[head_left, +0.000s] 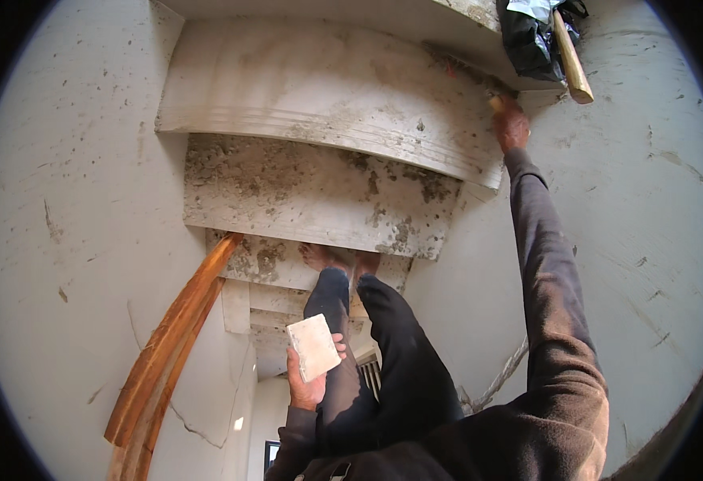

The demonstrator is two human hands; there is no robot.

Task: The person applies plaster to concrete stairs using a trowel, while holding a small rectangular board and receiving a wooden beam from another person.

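Note:
My left hand [306, 390] is low in front of my legs, its fingers wrapped round the edges of a pale, flat rectangular slab [314, 347] with a dusty face. My right arm stretches far forward along the wall. At its end my right hand [512, 125] is closed at the right back corner of a stair tread [311, 76]. A small yellowish bit shows at its fingers, too blurred to name. Dark grime and crumbs lie along the corner beside it.
Stained, debris-spotted steps [311, 188] lead down to my bare feet [323, 256]. A black plastic bag [527, 44] and a wooden handle [573, 60] rest on the step above, at right. Wooden beams [171, 345] lean at left. A twisted rope [505, 373] hangs by the right wall.

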